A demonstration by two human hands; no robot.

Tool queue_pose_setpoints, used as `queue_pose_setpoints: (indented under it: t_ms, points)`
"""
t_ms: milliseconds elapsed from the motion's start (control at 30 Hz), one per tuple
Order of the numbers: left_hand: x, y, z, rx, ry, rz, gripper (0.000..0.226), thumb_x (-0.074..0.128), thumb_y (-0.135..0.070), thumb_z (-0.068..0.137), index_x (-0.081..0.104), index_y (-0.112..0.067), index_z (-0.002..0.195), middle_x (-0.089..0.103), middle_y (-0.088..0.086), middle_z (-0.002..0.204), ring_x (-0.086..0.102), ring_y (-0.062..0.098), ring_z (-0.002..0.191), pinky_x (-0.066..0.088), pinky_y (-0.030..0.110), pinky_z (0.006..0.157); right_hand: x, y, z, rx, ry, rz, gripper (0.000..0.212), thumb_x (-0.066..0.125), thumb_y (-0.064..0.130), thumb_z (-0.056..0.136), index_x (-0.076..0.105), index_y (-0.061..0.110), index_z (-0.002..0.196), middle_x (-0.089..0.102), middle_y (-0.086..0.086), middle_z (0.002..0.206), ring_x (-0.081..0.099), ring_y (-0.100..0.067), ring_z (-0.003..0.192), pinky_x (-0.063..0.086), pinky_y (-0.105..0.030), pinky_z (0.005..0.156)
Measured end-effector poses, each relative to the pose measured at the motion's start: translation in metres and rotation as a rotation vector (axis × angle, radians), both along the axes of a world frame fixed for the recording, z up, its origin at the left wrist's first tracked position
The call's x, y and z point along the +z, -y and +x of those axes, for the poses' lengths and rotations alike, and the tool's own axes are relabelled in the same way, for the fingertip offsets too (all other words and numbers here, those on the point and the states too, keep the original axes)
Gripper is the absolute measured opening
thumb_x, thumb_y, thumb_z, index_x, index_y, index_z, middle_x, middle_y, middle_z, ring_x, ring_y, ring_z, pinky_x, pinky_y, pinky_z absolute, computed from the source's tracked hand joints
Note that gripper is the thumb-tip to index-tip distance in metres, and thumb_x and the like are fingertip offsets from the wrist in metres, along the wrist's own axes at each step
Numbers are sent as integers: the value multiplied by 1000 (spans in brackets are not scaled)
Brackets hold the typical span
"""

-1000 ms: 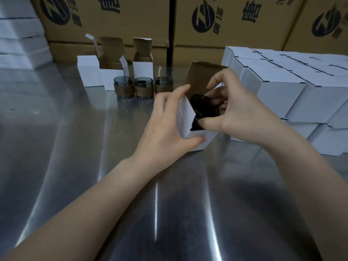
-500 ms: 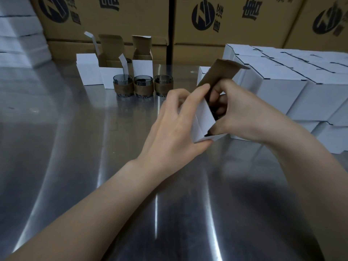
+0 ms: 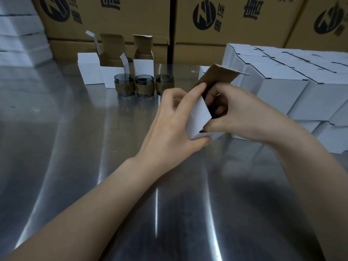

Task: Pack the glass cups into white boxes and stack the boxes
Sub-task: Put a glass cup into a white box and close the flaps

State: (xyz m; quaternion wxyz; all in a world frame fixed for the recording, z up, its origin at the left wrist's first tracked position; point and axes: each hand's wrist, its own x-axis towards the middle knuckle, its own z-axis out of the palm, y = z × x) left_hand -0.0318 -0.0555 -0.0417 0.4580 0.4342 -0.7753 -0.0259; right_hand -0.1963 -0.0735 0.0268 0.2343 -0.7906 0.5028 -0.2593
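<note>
Head view: the steel table (image 3: 75, 147) lies bare and wide in front of and left of the hands. To the right, the stack of closed white boxes (image 3: 282, 91) stands just beside the right hand (image 3: 243, 117). Three glass cups (image 3: 144, 87) line up near the back before two open boxes (image 3: 113, 76).

The dark cup seen in the held white box (image 3: 197, 119) a second ago is now hidden by a side panel and fingers, and the brown flap (image 3: 216, 76) has tipped over towards the stack.

The left hand (image 3: 169, 125) grips the box (thumb under its lower corner, forefinger along the edge up to the flap). The right hand holds it too, fingers curled into the mouth, thumb on the white front.
</note>
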Motion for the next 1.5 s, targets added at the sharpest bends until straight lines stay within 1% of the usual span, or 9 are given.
queue_pose_setpoints:
  t_ms: [133,233,400,533,733,967,1100,1333,1500]
  points:
    - [-3,4,4,-2,-63,53,96,84,-27,72,32,-21,152,31,0,124,34,-2,109,23,-2,98,-1,2,-1,-26,57,-59,47,73,51,49,57,29,86,63,3,82,62,-18,77,54,-47,75]
    - [-5,6,8,0,-120,119,95,85,-26,74,30,-27,152,32,-1,123,30,-18,110,22,-3,98,-5,9,-1,-52,245,-127,13,72,19,79,61,23,85,68,-1,90,61,-13,76,54,-39,76]
    - [-7,10,12,-6,-196,236,92,82,-29,77,29,-34,152,30,-4,124,29,-17,114,28,5,104,-9,15,0,-196,393,-272,38,45,-7,84,59,28,87,65,14,94,62,-5,91,51,-21,81]
    - [-9,13,15,-15,-256,321,90,81,-27,79,28,-38,152,30,-5,126,33,-14,113,30,14,108,-19,23,0,-237,471,-182,31,50,-5,88,57,25,93,65,1,99,63,-11,87,56,-41,86]
    - [-8,14,17,-27,-298,432,82,79,-30,81,31,-45,147,27,-6,135,35,7,128,33,32,116,-28,28,1,-208,546,45,29,70,16,87,53,21,110,69,-5,99,67,-18,92,59,-39,82]
    - [-3,15,14,-53,-448,501,39,35,-33,107,44,-33,145,28,-7,147,27,-5,134,22,13,110,-37,29,4,-175,481,120,56,73,27,84,45,30,132,67,6,107,67,-10,95,56,-33,86]
    - [0,16,12,-50,-486,525,36,44,-20,104,56,-30,136,32,-12,138,31,-33,102,22,-14,76,-41,30,4,-162,521,168,64,74,26,83,44,35,138,65,7,108,65,-9,100,55,-33,88]
    - [3,12,12,-141,-753,477,43,58,1,94,40,-20,126,60,2,120,65,6,99,56,23,83,-42,30,6,-101,529,162,45,69,18,87,52,40,122,66,-1,110,65,-8,95,53,-22,76]
    - [2,14,15,-157,-716,491,71,64,-5,92,29,-37,145,59,4,128,60,13,117,53,28,95,-41,30,5,-77,497,148,23,64,5,88,61,26,97,69,-12,105,67,-23,94,54,-40,84]
